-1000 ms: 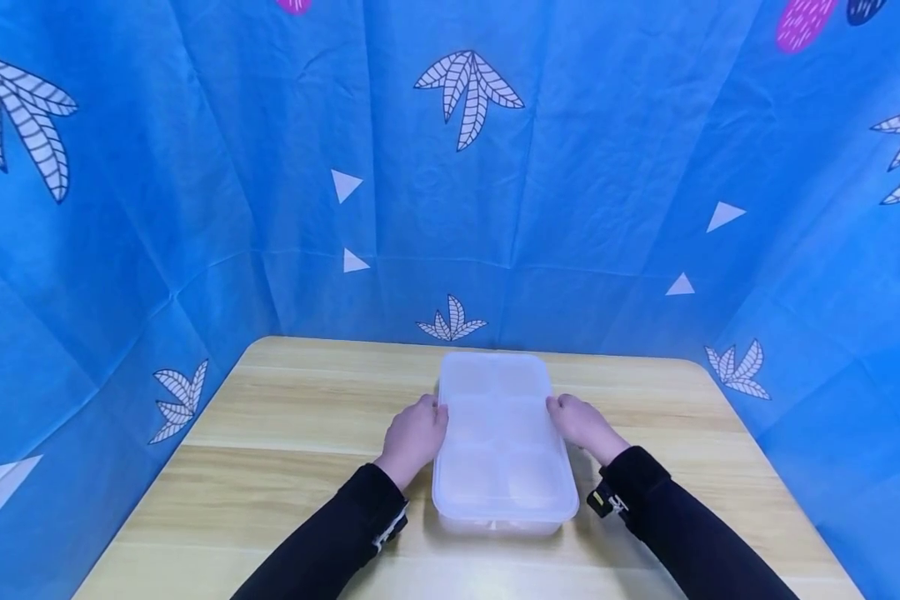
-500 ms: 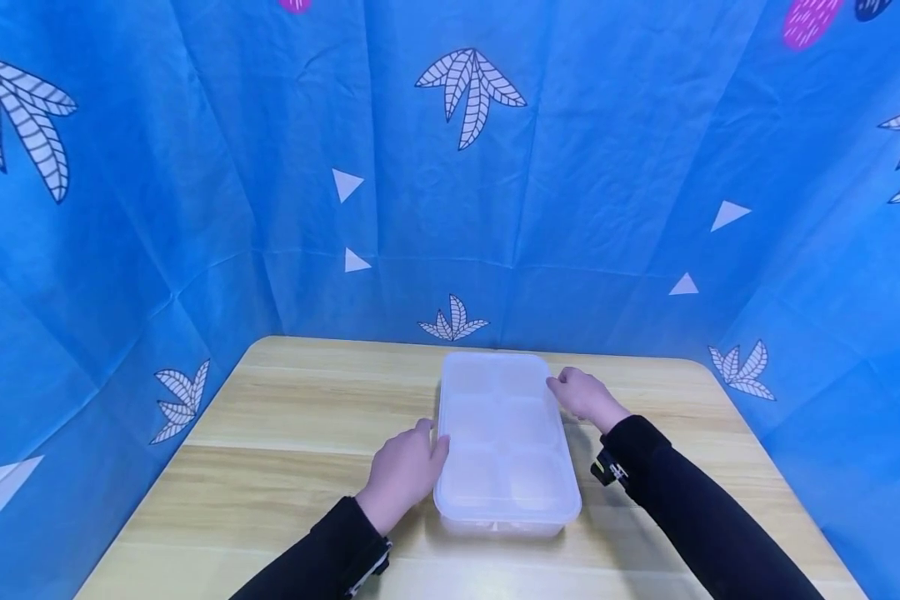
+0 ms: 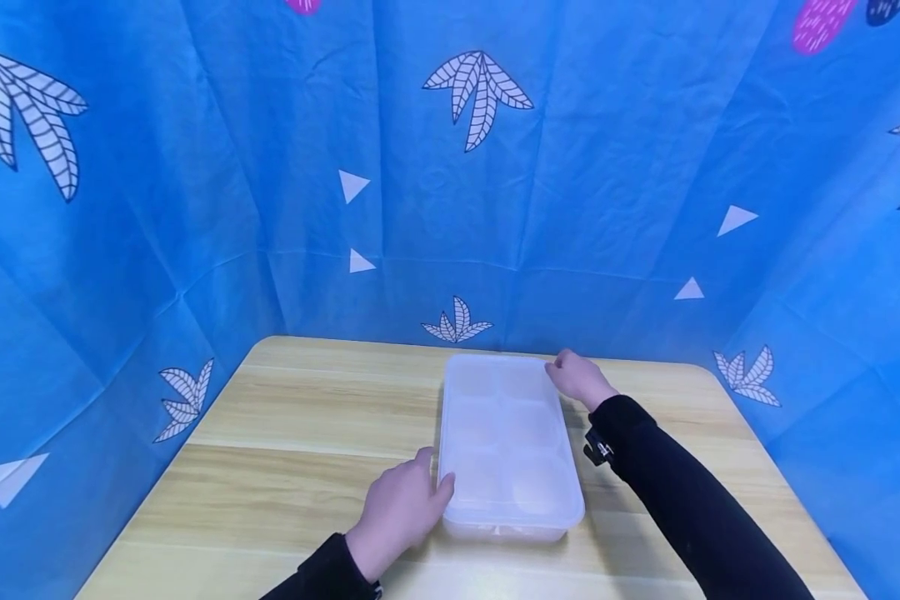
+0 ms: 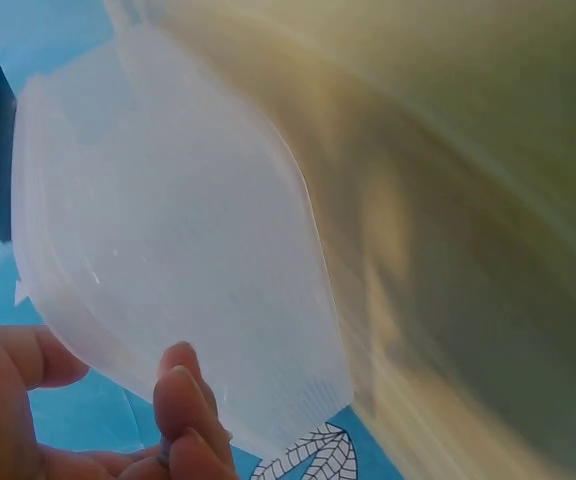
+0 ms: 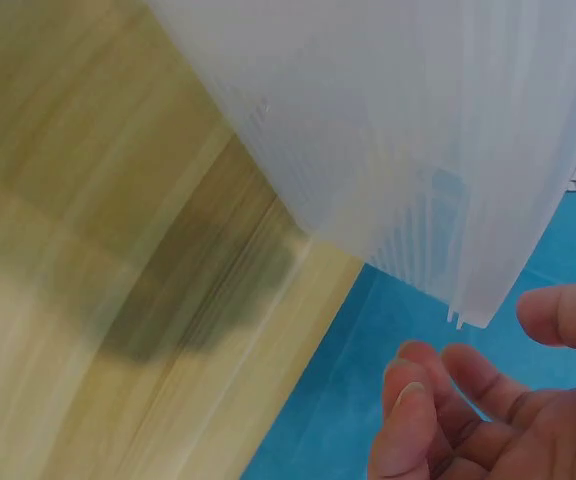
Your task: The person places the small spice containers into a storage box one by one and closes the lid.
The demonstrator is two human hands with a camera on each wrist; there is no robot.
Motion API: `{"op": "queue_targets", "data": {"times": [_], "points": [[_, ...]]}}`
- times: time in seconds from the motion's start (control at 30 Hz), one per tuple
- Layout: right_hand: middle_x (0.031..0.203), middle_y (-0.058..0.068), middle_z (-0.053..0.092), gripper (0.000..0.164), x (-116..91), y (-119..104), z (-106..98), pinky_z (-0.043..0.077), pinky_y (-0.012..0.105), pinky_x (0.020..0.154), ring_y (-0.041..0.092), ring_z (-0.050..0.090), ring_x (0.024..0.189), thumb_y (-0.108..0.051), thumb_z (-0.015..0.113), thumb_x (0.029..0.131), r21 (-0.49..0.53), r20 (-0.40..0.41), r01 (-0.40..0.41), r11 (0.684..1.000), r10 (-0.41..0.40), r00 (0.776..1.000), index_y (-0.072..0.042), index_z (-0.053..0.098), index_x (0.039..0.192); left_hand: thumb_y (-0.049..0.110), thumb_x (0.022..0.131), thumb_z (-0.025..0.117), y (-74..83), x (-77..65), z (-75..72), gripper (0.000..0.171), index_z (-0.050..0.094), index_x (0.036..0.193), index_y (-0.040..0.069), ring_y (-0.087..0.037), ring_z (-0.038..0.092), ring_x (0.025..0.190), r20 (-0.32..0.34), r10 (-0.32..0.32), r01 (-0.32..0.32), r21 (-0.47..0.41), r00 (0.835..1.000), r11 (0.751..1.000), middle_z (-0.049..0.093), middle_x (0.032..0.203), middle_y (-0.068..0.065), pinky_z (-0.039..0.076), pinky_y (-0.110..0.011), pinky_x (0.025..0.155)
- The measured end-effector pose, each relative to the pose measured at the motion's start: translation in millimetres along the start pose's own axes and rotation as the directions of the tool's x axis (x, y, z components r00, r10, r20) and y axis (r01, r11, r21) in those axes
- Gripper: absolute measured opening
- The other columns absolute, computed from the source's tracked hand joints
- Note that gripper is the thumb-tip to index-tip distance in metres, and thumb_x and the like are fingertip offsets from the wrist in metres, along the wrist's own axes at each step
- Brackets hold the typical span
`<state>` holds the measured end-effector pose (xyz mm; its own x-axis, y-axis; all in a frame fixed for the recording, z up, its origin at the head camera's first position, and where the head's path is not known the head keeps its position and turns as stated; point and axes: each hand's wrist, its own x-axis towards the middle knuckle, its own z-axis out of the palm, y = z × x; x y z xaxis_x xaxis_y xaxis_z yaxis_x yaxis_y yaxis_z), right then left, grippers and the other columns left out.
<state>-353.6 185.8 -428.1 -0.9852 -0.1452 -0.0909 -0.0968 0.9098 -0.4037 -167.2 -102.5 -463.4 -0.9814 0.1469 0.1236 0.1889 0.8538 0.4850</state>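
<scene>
A frosted white plastic box (image 3: 512, 437) with a lid lies lengthwise on the table; a grid of compartments shows through the lid. My left hand (image 3: 399, 504) is at its near left side, thumb over the lid's edge. In the left wrist view, loosely bent fingers (image 4: 190, 415) reach against the box's side wall (image 4: 178, 210), with the thumb by the rim. My right hand (image 3: 579, 379) is at the far right corner. In the right wrist view its bent fingers (image 5: 423, 405) and thumb stand apart, just off the corner of the box (image 5: 388, 130).
A light wood-grain table (image 3: 292, 433) carries the box. Blue cloth (image 3: 600, 167) with printed leaves and triangles hangs behind it and on both sides. Black sleeves (image 3: 690, 492) cover both forearms.
My left hand has slid along the box's left side toward me, while the right hand has moved away along the right side to the far corner. The box stays in about the same place.
</scene>
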Motion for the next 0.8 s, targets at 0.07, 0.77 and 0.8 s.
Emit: {"op": "queue_targets", "data": {"times": [0.07, 0.77, 0.8], "points": [[0.098, 0.016, 0.056, 0.034, 3, -1, 0, 0.044, 0.043, 0.082, 0.031, 0.053, 0.085, -0.026, 0.041, 0.105, -0.022, -0.011, 0.002, 1.000, -0.002, 1.000, 0.005, 0.055, 0.108, 0.039, 0.095, 0.061, 1.3, -4.7, 0.7, 0.057, 0.059, 0.129, -0.007, -0.018, 0.059, 0.057, -0.025, 0.015, -0.015, 0.007, 1.000, 1.000, 0.062, 0.065, -0.002, 0.044, -0.033, 0.048], [0.124, 0.022, 0.065, 0.028, 20, -5, 13, 0.047, 0.049, 0.098, 0.040, 0.060, 0.116, -0.011, 0.046, 0.106, -0.134, -0.045, 0.135, 0.982, -0.142, 0.989, 0.002, 0.062, 0.126, 0.019, 0.096, 0.061, 2.4, -17.8, 3.0, 0.021, 0.071, 0.100, 0.001, -0.006, 0.030, 0.044, -0.048, 0.043, -0.051, -0.188, 0.998, 0.981, 0.031, 0.054, 0.011, 0.029, -0.026, 0.042], [0.124, 0.022, 0.065, 0.028, 19, -5, 13, 0.047, 0.049, 0.097, 0.040, 0.060, 0.116, -0.010, 0.046, 0.106, -0.128, -0.047, 0.132, 0.983, -0.139, 0.989, 0.002, 0.062, 0.126, 0.019, 0.096, 0.061, 1.9, -17.8, 2.5, 0.020, 0.071, 0.100, 0.002, -0.006, 0.031, 0.044, -0.049, 0.044, -0.053, -0.191, 0.998, 0.980, 0.031, 0.054, 0.011, 0.030, -0.026, 0.042]]}}
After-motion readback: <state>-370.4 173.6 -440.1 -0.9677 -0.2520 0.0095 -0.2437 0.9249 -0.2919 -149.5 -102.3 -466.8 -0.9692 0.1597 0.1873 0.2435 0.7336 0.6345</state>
